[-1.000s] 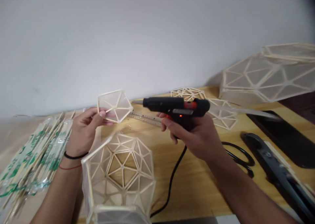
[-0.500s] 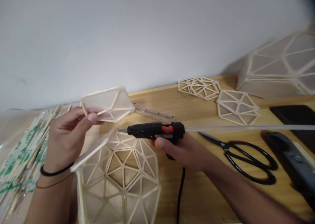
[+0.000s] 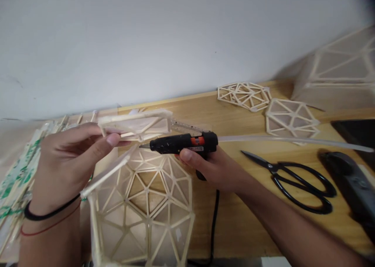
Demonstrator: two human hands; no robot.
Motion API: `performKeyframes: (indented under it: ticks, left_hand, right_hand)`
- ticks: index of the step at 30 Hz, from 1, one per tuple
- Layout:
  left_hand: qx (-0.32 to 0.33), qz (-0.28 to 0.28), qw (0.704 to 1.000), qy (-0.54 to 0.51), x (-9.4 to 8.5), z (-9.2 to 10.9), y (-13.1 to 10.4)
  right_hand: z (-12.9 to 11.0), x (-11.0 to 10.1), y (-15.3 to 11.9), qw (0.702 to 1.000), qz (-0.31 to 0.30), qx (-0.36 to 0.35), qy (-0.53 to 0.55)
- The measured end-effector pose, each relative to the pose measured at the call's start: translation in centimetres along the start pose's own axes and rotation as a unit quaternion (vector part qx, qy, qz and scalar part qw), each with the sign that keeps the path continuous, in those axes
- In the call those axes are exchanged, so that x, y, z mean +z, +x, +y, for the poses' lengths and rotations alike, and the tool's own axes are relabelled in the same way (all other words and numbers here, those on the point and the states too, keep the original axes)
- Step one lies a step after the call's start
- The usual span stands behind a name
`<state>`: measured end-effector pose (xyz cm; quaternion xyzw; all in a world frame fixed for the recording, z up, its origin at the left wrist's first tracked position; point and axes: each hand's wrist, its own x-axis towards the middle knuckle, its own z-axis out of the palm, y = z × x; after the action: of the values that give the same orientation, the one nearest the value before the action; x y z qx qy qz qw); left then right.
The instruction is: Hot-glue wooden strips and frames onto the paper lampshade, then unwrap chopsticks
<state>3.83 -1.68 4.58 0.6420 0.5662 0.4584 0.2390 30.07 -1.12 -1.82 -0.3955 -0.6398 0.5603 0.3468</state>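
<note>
Between thumb and fingers, my left hand [image 3: 79, 149] pinches a papered stick-frame panel [image 3: 137, 125], tilted nearly edge-on to me. My right hand [image 3: 211, 165] is wrapped round the handle of a black glue gun [image 3: 181, 143]. A long clear glue stick [image 3: 287, 140] trails from the gun's back end. The gun's nozzle points left, close under the panel's lower edge; whether they touch I cannot tell. Below both hands sits a bowl-like dome [image 3: 148, 208] of wooden sticks and translucent paper, its open side towards me.
Black-handled scissors [image 3: 293, 181] lie right of my right arm, beside a dark grey device [image 3: 348, 185]. Stick panels [image 3: 244, 96] and a larger papered frame [image 3: 340, 71] stand along the wall. Wrapped chopsticks [image 3: 26, 169] lie at left, a clear ruler [image 3: 187, 126] behind the gun.
The panel in my left hand has tipped flatter, showing more of its edge. The glue gun has shifted slightly up and left. The camera view has moved a little.
</note>
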Motion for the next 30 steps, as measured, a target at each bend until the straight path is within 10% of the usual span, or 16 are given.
performKeyframes:
  ticks: [30]
  left_hand:
    - [0.015,0.009,1.0,-0.015,0.3,0.3,-0.1]
  right_hand:
    - [-0.2,-1.0,0.0,1.0,-0.006,0.002,-0.019]
